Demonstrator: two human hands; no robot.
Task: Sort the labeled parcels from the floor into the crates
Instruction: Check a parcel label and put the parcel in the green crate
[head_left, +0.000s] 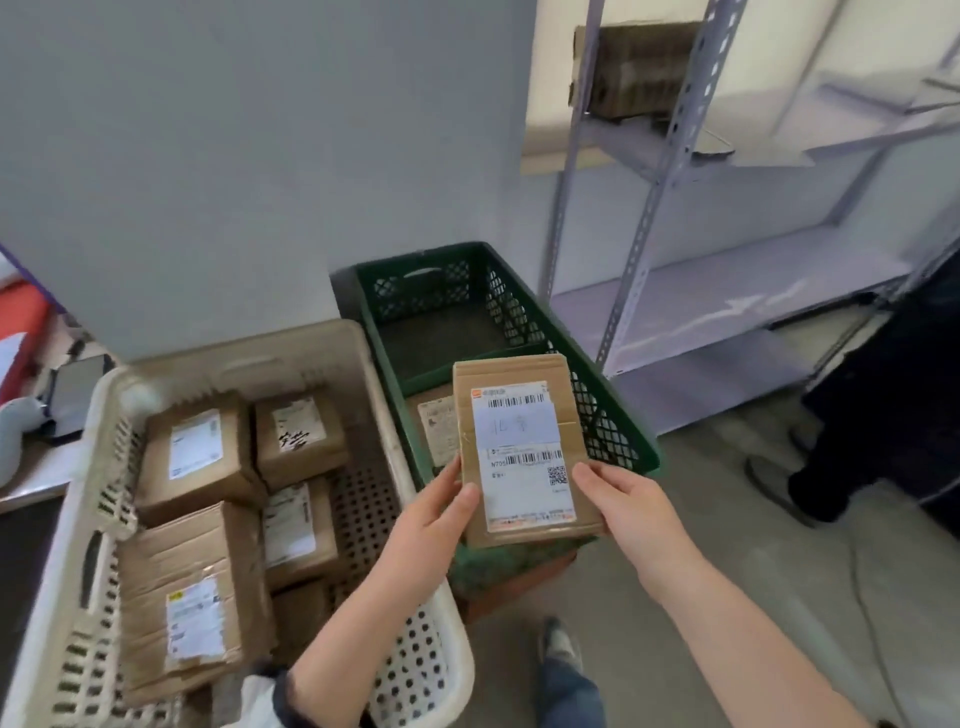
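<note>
Gripping parcel (524, 452), left hand (436, 514), right hand (623, 504)

Soft, cool, even light fills the room and shadows stay faint, with a light shade under the held parcel (519, 452). At the grip the barcodes read clearly but the fine print is mush. Left of the grip the white crate (98, 457) smears. Above and right, the metal shelving (680, 130) blurs and bows with wide-angle distortion, a pale sheen streaking its lower shelf.
</note>
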